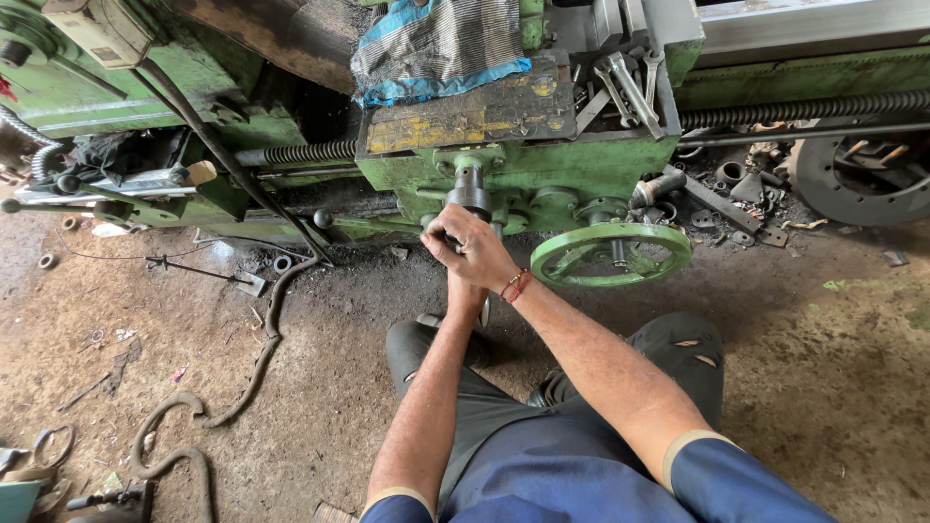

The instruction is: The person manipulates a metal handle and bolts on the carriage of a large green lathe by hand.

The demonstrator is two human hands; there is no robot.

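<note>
Right hand (475, 254) closed around crank handle (469, 190) on the green lathe carriage (504, 165), just left of green handwheel (610, 254). Left hand (465, 295) underneath, mostly hidden; grip cannot be told. Striped cloth (436, 44) lies above.

Dirt floor (833, 387): curved hose (254, 363), metal rings (46, 261), scrap parts (736, 194) beside lathe base. Green lathe carriage (581, 165): striped cloth (436, 44), wrenches (620, 87).

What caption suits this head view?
Both hands, right hand over left hand, grip a crank handle on a green lathe.
</note>
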